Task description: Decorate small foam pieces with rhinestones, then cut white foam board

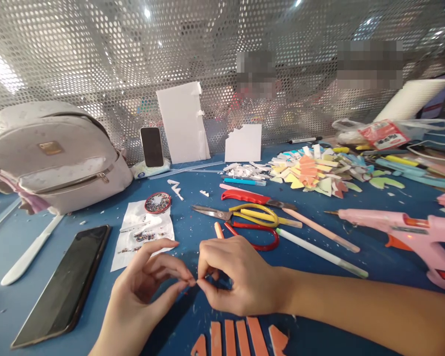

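Note:
My left hand point(150, 284) and my right hand point(241, 277) meet fingertip to fingertip above the blue table. Thumb and fingers of each are pinched together. Whatever sits between them is too small to make out. Below my hands lie several orange strips point(230, 337) and an orange piece with a slanted edge point(278, 340). Just beyond my right hand are scissors point(213, 212) with yellow and red handles, partly hidden by that hand. A white paper point(124, 242) with dark glittery bits and a small round red-rimmed dish point(157, 202) lie past my left hand.
A black phone point(65, 287), a white plastic knife point(33, 249) and a pale backpack point(55, 153) are on the left. To the right lie a pink glue gun point(389, 225), a red-handled cutter point(244, 196), markers point(322, 253) and a heap of coloured scraps point(311, 170). Perforated metal stands behind.

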Motion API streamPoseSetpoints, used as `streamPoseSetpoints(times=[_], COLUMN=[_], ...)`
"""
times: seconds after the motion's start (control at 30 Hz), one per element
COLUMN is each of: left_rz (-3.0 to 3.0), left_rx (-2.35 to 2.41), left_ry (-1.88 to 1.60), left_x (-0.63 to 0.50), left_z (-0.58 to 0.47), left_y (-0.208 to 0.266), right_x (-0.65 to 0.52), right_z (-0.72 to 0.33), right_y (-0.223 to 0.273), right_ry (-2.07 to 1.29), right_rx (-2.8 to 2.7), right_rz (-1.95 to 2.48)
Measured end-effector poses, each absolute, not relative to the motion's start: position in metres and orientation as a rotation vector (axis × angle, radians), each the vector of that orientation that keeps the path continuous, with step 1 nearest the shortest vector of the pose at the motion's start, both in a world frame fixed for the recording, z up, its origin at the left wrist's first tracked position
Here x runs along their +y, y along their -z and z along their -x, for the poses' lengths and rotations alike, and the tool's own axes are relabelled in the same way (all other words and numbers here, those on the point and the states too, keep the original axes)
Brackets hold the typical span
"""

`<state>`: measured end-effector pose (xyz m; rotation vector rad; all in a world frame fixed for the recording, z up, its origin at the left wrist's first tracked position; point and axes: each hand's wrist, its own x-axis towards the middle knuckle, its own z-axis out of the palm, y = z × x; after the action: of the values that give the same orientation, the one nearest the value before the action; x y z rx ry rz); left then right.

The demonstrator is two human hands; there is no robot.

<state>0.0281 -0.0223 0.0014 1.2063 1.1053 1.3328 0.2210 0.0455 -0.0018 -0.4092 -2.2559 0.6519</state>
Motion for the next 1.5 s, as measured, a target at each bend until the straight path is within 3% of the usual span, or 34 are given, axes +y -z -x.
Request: streamPoseSetpoints(times=[1.5], left_rz=[-1.107], left_rx=[1.056], left_ry=[-1.315], left_x=[-0.023], left_z=[-0.0311], left_y=[0.0004], right_x=[0.0452], right_z=[-0.2187], right_y=[0.0041], right_ry=[-0.762], right_rx=[-2.189], right_rz=[0.486])
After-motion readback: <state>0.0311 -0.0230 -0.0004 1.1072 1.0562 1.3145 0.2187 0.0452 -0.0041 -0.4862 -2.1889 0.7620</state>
